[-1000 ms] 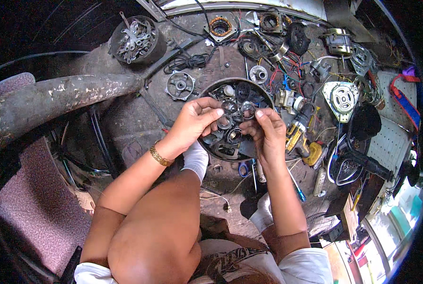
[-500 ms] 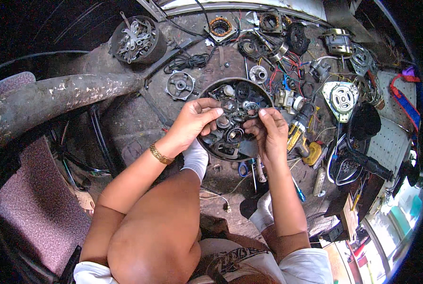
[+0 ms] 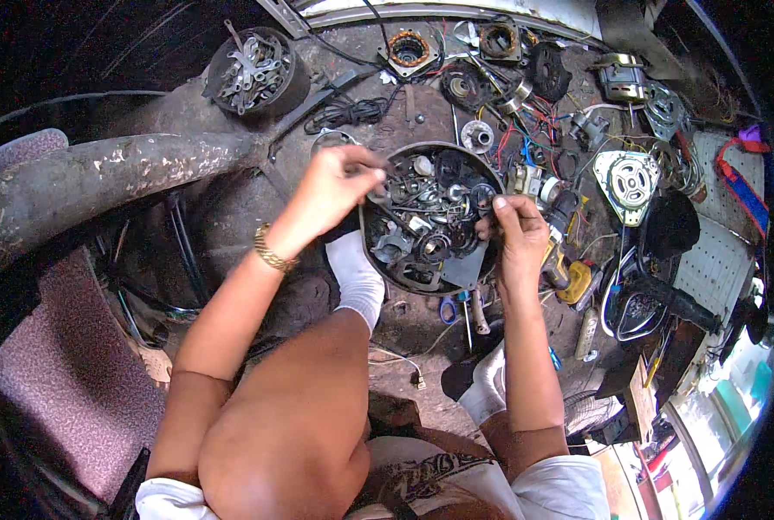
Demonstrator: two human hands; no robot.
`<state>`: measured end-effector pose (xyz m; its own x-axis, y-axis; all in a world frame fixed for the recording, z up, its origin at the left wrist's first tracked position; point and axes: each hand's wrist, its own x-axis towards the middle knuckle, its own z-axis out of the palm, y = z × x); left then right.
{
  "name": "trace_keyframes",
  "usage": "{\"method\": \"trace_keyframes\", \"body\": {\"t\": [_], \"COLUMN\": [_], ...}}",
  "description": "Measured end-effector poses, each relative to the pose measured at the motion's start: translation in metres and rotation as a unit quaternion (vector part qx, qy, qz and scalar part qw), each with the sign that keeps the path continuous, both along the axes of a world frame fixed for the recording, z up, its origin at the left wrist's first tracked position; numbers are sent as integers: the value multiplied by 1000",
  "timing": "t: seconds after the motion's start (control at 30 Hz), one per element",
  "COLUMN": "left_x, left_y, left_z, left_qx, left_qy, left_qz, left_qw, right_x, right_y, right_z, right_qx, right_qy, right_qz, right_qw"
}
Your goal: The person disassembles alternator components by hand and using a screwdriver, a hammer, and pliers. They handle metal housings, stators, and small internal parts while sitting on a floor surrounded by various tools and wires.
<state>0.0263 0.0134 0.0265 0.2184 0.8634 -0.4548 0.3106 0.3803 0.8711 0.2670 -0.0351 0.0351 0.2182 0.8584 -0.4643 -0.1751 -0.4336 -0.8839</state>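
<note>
Gold-braceleted left hand (image 3: 342, 195) pinches, right hand (image 3: 522, 240) curls; whether they grip anything, I cannot tell. Jumbled metal parts (image 3: 434, 246) fill the dark round pan (image 3: 446, 146).

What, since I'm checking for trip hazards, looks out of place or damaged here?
Coloured wires sprawl in a loose tangle beyond the round pan, on its right. The thick curved pipe at left has patchy, scuffed paint, so it looks worn. No spill stands out.

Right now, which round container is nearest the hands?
The pan of mixed parts, left hand and right hand by its rim; the bucket of wrenches stands farther off, upper left.
</note>
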Motion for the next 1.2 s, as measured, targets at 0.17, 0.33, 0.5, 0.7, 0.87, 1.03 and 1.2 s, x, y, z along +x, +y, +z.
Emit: {"method": "trace_keyframes", "body": {"t": [0.17,0.33,0.5,0.7,0.87,1.03,1.2], "left_x": [10,-24,-28,-40,-50,-47,-40], "left_y": [4,4,-5,-10,-14,-24,-27], "left_z": [-3,-1,-7,-8,-14,-26,-40], "left_qx": [-7,-121,-171,-177,-184,-210,-230], "left_qy": [-20,-172,-249,-292,-263,-175,-119], "left_qz": [-28,98,146,179,177,180,119], "left_qw": [999,973,942,923,931,945,959], "right_x": [-7,-20,-24,3,30,30,32], "right_y": [1,4,5,-29,-78,-83,-85], "right_z": [-4,-12,-17,-16,-26,-27,-51], "right_qx": [-10,72,68,115,4,-295,-283], "right_qy": [-38,-184,-181,-402,-345,89,148], "right_qz": [45,117,131,101,141,59,125], "right_qw": [998,973,972,903,928,950,939]}}
